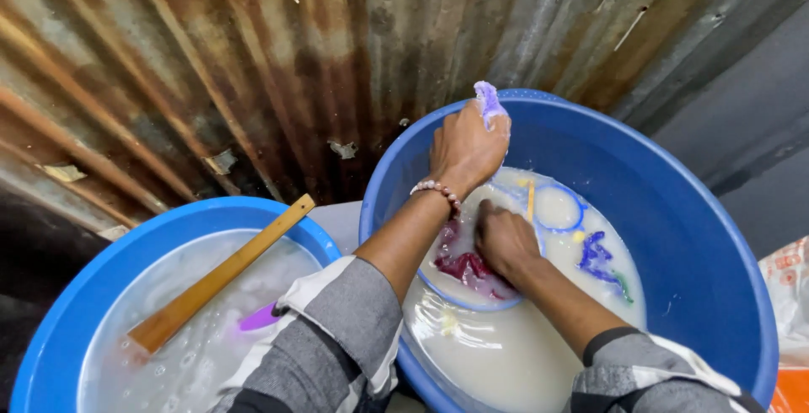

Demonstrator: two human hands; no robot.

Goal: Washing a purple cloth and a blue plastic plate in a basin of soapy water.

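Corrugated wall (253,67) close behind blue basin (674,211)

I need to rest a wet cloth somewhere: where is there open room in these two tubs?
Open water lies in the right blue plastic tub near its front rim, and in the left blue tub below the wooden paddle. The right tub's middle is crowded by both hands and coloured laundry.
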